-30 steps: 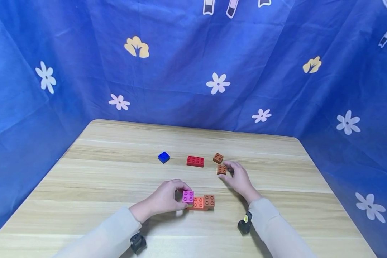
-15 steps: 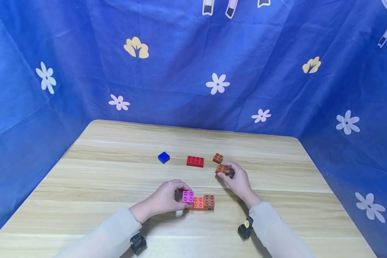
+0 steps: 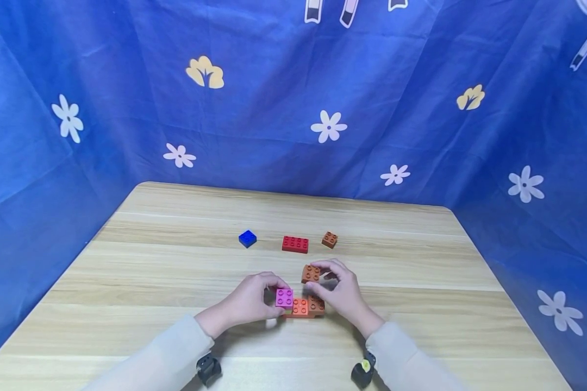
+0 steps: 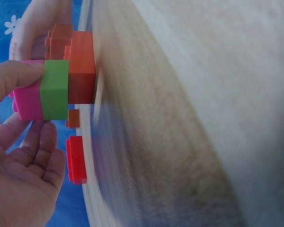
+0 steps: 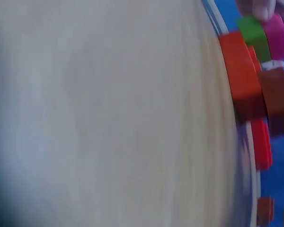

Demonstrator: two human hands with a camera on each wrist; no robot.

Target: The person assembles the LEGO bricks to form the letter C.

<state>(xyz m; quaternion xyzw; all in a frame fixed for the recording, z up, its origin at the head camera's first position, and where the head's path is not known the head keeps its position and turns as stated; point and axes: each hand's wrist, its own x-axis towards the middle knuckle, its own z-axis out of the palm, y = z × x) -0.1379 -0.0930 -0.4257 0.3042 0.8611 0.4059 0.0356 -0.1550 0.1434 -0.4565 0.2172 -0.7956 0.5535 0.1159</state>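
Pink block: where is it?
In the head view, the pink block is held by the left hand, above the left end of the orange brick.

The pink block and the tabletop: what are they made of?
The pink block looks like smooth plastic: even colour, crisp edges, round studs. The tabletop shows streaky wood grain and a faint sheen, so perhaps varnished wood, though printed laminate could look the same.

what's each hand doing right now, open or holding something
Left hand: closed, holding the pink block atop the green one.
Right hand: closed, holding a brown block.
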